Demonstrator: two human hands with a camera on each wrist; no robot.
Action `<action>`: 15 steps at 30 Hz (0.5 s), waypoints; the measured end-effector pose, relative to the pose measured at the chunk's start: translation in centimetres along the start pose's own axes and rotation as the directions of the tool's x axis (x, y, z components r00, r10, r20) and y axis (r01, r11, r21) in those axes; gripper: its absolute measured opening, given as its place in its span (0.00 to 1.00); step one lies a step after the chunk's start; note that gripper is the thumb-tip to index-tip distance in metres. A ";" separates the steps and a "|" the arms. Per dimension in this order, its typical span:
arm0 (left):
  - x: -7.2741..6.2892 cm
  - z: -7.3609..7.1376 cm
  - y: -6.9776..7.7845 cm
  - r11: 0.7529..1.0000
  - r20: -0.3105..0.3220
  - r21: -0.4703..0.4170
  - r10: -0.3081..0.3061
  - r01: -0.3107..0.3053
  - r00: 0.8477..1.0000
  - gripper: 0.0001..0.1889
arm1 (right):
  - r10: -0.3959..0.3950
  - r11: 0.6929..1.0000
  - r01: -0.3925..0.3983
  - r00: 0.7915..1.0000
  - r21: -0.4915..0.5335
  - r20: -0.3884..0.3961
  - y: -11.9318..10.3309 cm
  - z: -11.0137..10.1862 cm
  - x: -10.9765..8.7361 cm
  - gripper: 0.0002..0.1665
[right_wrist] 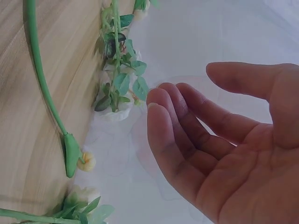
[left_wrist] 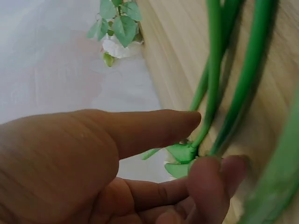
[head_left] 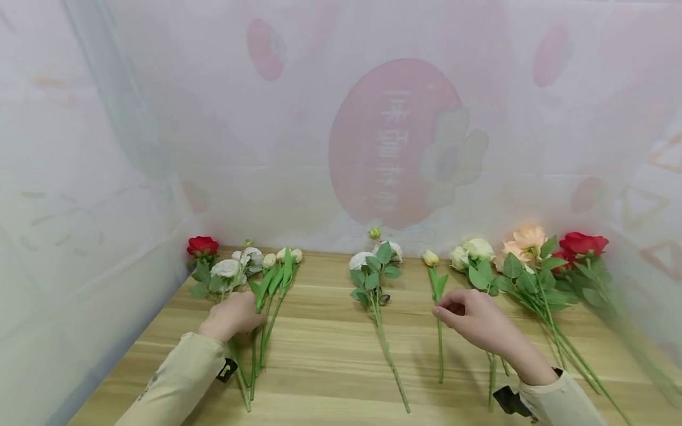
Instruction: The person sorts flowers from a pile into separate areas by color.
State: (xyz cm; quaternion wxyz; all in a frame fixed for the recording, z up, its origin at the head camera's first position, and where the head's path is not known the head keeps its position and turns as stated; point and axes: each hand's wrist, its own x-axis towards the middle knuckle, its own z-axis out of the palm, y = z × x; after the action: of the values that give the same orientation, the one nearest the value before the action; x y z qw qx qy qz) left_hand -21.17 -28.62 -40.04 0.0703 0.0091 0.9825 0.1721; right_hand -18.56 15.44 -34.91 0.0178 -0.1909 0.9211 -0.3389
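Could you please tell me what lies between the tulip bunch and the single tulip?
In the head view, one leafy spray of white flowers lies between them.

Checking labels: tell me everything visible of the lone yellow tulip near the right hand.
The tulip has one small pale-yellow bloom, bright green leaves below it, and a thin green stem that curves in the right wrist view. It looks artificial, smooth and plastic-like. It lies on the wood-look table, bloom toward the backdrop, stem end toward the person, between the white flowers and the cream roses. The right hand hovers near it; the right wrist view shows no contact.
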 end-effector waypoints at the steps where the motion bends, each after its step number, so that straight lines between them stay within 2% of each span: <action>1: 0.1 0.0 0.0 1.000 -0.004 -0.002 0.000 0.000 1.000 0.18 | -0.002 1.000 0.002 1.000 0.000 0.000 0.0 0.0 0.0 0.13; 15: 0.6 0.5 0.0 0.992 -0.005 -0.122 -0.022 0.021 1.000 0.12 | -0.006 1.000 0.005 0.999 0.029 0.034 0.1 0.5 0.1 0.12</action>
State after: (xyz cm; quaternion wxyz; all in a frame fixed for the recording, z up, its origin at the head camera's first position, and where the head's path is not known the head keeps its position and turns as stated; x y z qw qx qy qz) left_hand -21.71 -28.40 -40.57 0.0695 -0.0065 0.9705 0.2308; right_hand -18.56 15.17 -35.32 0.0352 -0.1986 0.9152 -0.3490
